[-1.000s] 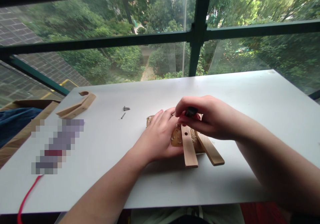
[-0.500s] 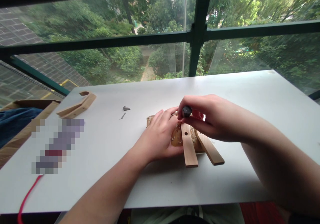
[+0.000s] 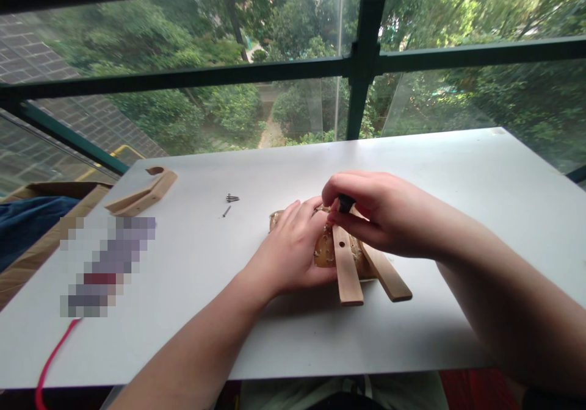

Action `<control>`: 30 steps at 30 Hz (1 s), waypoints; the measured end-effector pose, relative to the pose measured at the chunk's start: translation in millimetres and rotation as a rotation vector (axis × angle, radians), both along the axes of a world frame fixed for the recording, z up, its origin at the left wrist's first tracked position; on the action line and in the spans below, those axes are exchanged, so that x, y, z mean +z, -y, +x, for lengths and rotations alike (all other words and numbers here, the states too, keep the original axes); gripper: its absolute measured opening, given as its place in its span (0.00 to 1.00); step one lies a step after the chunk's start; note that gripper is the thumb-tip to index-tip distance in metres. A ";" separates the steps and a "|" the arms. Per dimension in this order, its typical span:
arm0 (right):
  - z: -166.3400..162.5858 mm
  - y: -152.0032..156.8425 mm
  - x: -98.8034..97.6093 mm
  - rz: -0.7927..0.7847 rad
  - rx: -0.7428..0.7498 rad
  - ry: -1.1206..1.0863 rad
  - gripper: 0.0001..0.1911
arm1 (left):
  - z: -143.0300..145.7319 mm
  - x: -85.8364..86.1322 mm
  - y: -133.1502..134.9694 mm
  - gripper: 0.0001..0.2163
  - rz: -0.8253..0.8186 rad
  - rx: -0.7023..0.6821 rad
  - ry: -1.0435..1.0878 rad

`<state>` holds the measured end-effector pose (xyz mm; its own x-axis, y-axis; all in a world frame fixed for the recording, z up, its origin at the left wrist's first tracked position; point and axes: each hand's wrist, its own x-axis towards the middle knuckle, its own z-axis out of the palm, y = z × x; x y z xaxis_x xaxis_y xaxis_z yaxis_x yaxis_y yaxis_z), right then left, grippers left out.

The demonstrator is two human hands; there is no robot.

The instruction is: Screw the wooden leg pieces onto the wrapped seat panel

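Observation:
My left hand (image 3: pixel 297 245) is closed around a glossy amber-brown piece (image 3: pixel 324 254) with a speckled surface, pressing it to the table. Two flat light-wood strips lie against that piece and stick out toward me: one strip (image 3: pixel 348 276) with a dark round hole, the other strip (image 3: pixel 389 276) angled to the right. Above them my right hand (image 3: pixel 366 208) is closed on a screwdriver (image 3: pixel 345 202). Only the black end of its handle shows; its shaft and tip are hidden by my fingers.
Several screws (image 3: pixel 232 198) lie on the white table (image 3: pixel 192 324), with a single screw (image 3: pixel 226 211) nearby. Farther left are a bent wooden part (image 3: pixel 146 196), a blurred-out object (image 3: pixel 110 263) and a red strap (image 3: pixel 52 361). Beside the table stands a cardboard box (image 3: pixel 86 199) holding blue cloth.
My right hand has turned slightly, and the screwdriver's handle end has tilted and shifted a little to the right. My left hand and the wooden strips stay nearly in place.

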<state>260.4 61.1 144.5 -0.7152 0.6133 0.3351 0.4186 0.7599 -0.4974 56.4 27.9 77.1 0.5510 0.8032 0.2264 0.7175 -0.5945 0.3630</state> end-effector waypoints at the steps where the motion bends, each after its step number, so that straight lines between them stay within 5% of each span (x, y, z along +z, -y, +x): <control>1: 0.0 -0.7 -0.8 0.011 -0.002 -0.006 0.06 | 0.1 0.2 0.2 0.31 0.000 0.001 0.002; 9: 5.1 -12.6 -10.1 0.112 -0.129 -0.119 0.14 | -0.1 1.1 0.6 0.28 -0.011 -0.012 0.029; 17: 2.7 -9.8 -13.6 0.073 0.104 -0.176 0.03 | -0.5 -0.7 -0.1 0.30 -0.002 -0.004 0.004; 23: 8.9 -2.0 -2.0 -0.090 0.057 -0.082 0.11 | 0.1 0.3 1.1 0.28 0.012 -0.007 0.005; 30: 12.0 0.2 4.7 -0.035 -0.073 0.018 0.10 | -1.3 0.1 1.0 0.28 0.010 -0.020 -0.006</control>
<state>272.3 60.9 149.2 -0.6740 0.6749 0.3003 0.4812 0.7096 -0.5148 55.1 26.9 77.2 0.5681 0.7900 0.2306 0.7080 -0.6120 0.3525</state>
